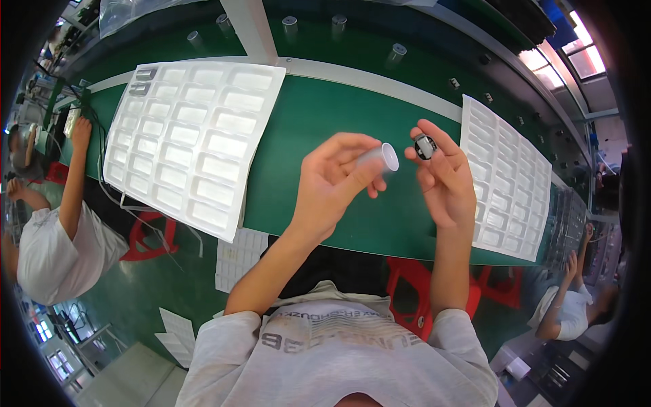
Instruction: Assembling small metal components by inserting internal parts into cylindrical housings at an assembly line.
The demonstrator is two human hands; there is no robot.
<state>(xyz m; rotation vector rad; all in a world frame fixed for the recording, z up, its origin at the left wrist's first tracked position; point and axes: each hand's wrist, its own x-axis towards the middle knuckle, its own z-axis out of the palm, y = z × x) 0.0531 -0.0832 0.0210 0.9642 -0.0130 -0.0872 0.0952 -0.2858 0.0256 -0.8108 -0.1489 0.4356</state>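
Head: cylinder (pixel 389 157) in hand (pixel 333 175), lettered shirt (pixel 339 363)

At the left, a co-worker (pixel 57 251) in a white shirt stretches 1 arm toward the far side; a red stool (pixel 137 248) stands just to the right. A white cord (pixel 201 247) hangs by the near edge of the green bench (pixel 291 122). Near left, 2 white panels (pixel 178 324) lie by a pale grey surface (pixel 135 376). Far left, clear plastic sheeting (pixel 135 12) sits beside a white post (pixel 248 30). Far right are bright windows (pixel 588 62). At the right, another co-worker (pixel 569 313), also in white, has raised forearms; 2 red stools (pixel 417 275) stand nearer.
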